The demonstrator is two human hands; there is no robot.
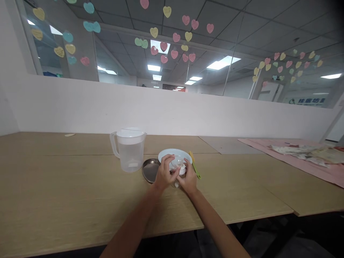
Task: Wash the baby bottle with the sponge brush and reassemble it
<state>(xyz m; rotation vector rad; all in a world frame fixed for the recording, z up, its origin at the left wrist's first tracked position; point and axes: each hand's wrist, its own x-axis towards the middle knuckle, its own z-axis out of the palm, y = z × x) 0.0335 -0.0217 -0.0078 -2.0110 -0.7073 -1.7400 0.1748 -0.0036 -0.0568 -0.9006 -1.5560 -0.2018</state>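
You are working at a pale wood-grain table (80,193) with a matte, smooth top, and both of your hands are meeting over 1 small clear object (178,162), rounded and glassy with a white base, too small to name more exactly. Your left hand (164,175) is curling around it from the left, fingers (168,160) bent close and touching its side, while your right hand (189,178) is closing in from the right, fingertips pressing at its white lower part; both hands are gripping it together. The object is sitting just in front of a shallow, round, pale blue plate (172,154). A round metal lid (150,170), dull and dark, is lying flat just left of your left hand. Farther left, a translucent plastic pitcher (128,148) with a handle and white lid is standing upright. A slim yellow-green utensil (195,165) is lying just beside your right hand. Well off to the right, a pink cloth (309,163) is carrying scattered papers (306,151).
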